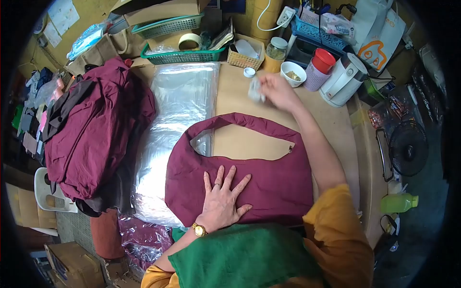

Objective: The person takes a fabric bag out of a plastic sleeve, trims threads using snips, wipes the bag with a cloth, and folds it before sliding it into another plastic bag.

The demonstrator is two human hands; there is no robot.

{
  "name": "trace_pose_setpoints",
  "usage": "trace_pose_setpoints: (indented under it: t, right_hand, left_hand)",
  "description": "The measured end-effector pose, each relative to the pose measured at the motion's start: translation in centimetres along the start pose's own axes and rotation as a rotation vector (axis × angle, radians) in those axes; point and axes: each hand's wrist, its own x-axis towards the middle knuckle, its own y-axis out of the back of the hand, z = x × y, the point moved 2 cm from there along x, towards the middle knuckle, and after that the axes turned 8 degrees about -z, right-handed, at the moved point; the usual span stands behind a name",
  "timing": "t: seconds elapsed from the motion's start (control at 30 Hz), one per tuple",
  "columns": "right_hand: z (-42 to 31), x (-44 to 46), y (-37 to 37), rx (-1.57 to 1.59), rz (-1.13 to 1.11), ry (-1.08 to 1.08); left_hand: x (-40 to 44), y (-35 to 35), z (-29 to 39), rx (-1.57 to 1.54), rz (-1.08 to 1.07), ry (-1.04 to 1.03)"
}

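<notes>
A maroon fabric bag (278, 192) lies flat on the tan work surface (235, 103), its curved strap arching away from me. My left hand (222, 199) rests on the bag's front with the fingers spread. Beyond the strap, my right hand (278, 91) pinches a small whitish item (256, 91), blurred, near a white round lid (249, 72). To the left of the bag lies a stack of clear plastic sheets or bags (182, 101), partly under it. A pile of maroon bags (91, 139) sits farther left.
Along the back stand green baskets (185, 56), a jar (276, 50), a white bowl (293, 74), a red cup (323, 60) and a white kettle (343, 79). A black fan (408, 148) and a green bottle (399, 203) are on the right.
</notes>
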Motion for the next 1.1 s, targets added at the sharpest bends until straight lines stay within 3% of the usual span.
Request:
trace_pose_setpoints:
  t: [0.03,0.1,0.17,0.27,0.4,0.53,0.73,0.9,1.1]
  right_hand:
    - [-1.5,-3.7,-1.8,0.226,-0.045,0.047]
    - [-2.0,-9.2,-4.6,0.319,-0.209,-0.096]
    - [-4.3,-13.4,-6.2,-0.233,-0.210,0.184]
    - [-0.8,-15.6,-10.3,-0.511,-0.147,0.492]
    - [-1.1,-15.4,-12.4,-0.602,-0.051,0.578]
    - [-0.8,-16.9,-10.6,-0.774,-0.080,0.545]
    - [-0.7,-14.3,-13.7,-0.727,-0.006,0.682]
    - [-0.5,-15.6,-11.3,-0.738,-0.064,0.587]
    - [-1.3,-14.2,-14.2,-0.722,-0.030,0.607]
  left_hand:
    - [0.3,0.5,0.5,0.007,-0.013,0.031]
    - [0.5,0.5,1.2,0.018,-0.030,0.062]
    - [0.8,0.1,1.5,0.034,-0.009,0.097]
    - [0.8,-0.8,1.3,0.045,0.063,0.081]
    - [0.8,-1.1,1.2,0.067,0.068,0.084]
    - [0.6,-1.0,1.0,0.019,0.141,0.062]
    - [0.6,-1.4,0.9,0.036,0.078,0.082]
    - [0.5,-1.2,0.9,-0.009,0.169,0.047]
    - [0.3,-1.3,0.9,0.036,0.087,0.078]
